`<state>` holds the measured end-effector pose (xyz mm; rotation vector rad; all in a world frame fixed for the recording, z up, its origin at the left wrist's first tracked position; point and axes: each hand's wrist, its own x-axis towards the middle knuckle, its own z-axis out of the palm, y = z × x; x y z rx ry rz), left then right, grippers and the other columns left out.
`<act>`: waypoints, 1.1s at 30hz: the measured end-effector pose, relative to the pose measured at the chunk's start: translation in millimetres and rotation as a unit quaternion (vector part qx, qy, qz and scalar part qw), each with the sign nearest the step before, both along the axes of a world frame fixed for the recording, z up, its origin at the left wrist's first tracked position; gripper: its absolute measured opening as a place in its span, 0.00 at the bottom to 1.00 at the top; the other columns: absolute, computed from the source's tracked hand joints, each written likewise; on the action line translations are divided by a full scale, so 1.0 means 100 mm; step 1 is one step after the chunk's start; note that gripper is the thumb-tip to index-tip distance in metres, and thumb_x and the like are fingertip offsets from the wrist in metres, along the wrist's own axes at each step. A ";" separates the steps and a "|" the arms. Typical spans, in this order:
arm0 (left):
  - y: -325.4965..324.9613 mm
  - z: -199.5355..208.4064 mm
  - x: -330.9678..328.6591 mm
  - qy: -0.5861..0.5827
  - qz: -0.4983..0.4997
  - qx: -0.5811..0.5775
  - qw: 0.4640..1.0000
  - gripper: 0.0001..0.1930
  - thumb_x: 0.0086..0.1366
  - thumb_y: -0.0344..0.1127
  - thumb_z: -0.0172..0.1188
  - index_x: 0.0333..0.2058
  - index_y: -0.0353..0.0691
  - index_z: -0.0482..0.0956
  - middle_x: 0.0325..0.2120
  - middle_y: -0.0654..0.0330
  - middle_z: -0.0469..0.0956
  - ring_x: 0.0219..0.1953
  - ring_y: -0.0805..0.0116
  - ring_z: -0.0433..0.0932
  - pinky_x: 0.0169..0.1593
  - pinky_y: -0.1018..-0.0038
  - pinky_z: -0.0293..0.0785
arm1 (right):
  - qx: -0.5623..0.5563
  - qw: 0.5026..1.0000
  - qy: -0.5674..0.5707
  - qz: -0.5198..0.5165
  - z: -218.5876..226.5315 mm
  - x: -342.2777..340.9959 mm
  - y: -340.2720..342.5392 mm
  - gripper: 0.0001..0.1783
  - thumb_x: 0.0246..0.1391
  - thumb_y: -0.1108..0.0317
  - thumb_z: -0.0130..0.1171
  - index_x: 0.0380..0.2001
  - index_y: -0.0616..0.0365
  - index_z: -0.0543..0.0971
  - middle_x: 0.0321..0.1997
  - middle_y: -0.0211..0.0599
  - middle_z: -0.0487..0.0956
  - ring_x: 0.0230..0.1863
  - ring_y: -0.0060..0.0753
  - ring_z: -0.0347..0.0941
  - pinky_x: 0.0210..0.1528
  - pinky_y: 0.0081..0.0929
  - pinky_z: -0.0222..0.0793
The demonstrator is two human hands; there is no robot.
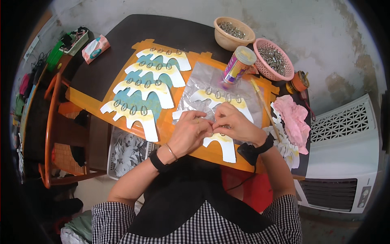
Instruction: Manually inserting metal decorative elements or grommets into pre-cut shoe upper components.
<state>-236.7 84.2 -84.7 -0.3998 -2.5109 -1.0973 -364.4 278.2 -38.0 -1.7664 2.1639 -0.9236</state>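
Note:
My left hand (191, 131) and my right hand (235, 123) meet fingertip to fingertip over a white scalloped cutout (228, 151) near the table's front edge. Both are pinched closed, and whatever they hold is too small or hidden to make out. Part of that cutout lies beneath my fingers, with a metal loop just showing by the right hand. Just beyond sits another white cutout (242, 110) with yellowish smears and several oval metal loops along its edge, on a clear plastic sheet (191, 87). To the left, several similar looped cutouts (148, 127) overlap in a column.
A beige basket (221, 38) and a pink basket (286, 75) hold many metal pieces. A purple-labelled jar (237, 65) stands before them. A thin stick (266, 110), a pink cloth (292, 122) and more white cutouts lie right. A tissue pack (96, 49) sits far left.

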 end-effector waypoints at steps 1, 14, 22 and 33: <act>0.01 0.01 0.01 -0.015 0.002 0.011 1.000 0.05 0.57 0.33 0.73 0.33 0.47 0.87 0.43 0.66 0.86 0.57 0.56 0.74 0.60 0.60 0.66 | -0.002 1.000 -0.001 0.015 -0.01 -0.02 -0.01 0.07 0.48 0.69 0.72 0.31 0.56 0.84 0.36 0.32 0.72 0.46 0.41 0.69 0.49 0.37 0.66; -0.01 -0.07 -0.01 -0.001 0.010 0.016 1.000 0.07 0.55 0.34 0.74 0.34 0.48 0.89 0.41 0.68 0.86 0.55 0.57 0.76 0.58 0.60 0.69 | -0.057 0.961 0.270 0.024 -0.02 0.31 0.10 0.14 0.39 0.71 0.70 0.33 0.57 0.81 0.44 0.35 0.75 0.54 0.42 0.72 0.57 0.41 0.69; -0.03 -0.10 -0.04 0.013 0.002 -0.007 1.000 0.10 0.56 0.38 0.75 0.38 0.49 0.90 0.42 0.70 0.86 0.56 0.61 0.76 0.59 0.61 0.69 | -0.086 0.975 0.203 -0.033 -0.07 0.19 0.20 0.08 0.45 0.70 0.70 0.32 0.51 0.83 0.38 0.30 0.75 0.50 0.40 0.74 0.52 0.39 0.70; -0.03 -0.09 -0.02 0.004 0.001 0.003 1.000 0.10 0.56 0.37 0.75 0.38 0.48 0.91 0.41 0.68 0.86 0.56 0.60 0.76 0.59 0.62 0.69 | -0.100 0.970 0.220 0.028 -0.05 0.12 0.08 0.10 0.41 0.74 0.70 0.30 0.54 0.81 0.39 0.31 0.75 0.50 0.40 0.74 0.51 0.38 0.70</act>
